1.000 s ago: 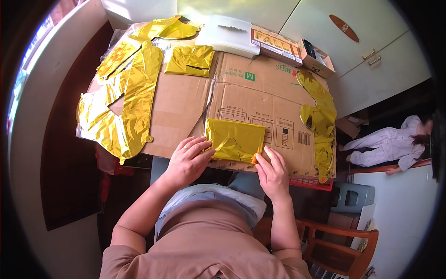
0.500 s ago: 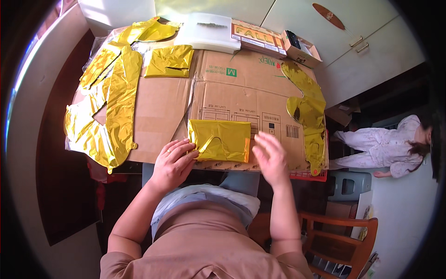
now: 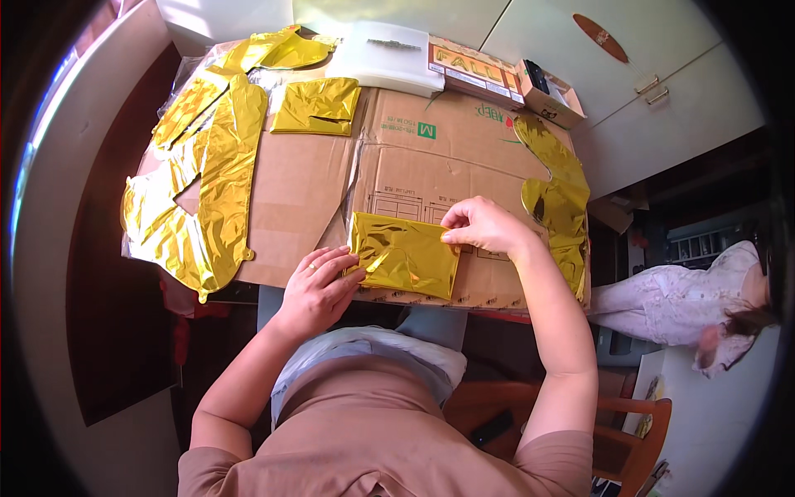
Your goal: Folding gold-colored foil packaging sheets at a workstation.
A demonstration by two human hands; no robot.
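Note:
A folded gold foil balloon (image 3: 406, 257) lies as a flat rectangle near the front edge of the cardboard. My right hand (image 3: 484, 228) pinches its upper right corner between thumb and fingertips. At the balloon's left edge rests my left hand (image 3: 319, 282), its fingers stretched out and the tips touching the foil. Another folded gold foil packet (image 3: 315, 106) lies farther back, left of the middle. An unfolded gold foil balloon (image 3: 219, 199) is spread along the left side. On the right lies a further flat gold balloon (image 3: 567, 199), partly behind my right forearm.
Cardboard (image 3: 306, 182) covers the table. Along the back stand a translucent white box (image 3: 385, 62), a printed flat box (image 3: 476, 70) and a small open carton (image 3: 551, 99). A wooden chair (image 3: 638, 431) is at lower right, and a person in pale clothing (image 3: 671, 302) is at far right.
My right hand has moved up and in to the balloon's upper right corner and closed on it. My left hand stays at the left edge. The person at right has shifted.

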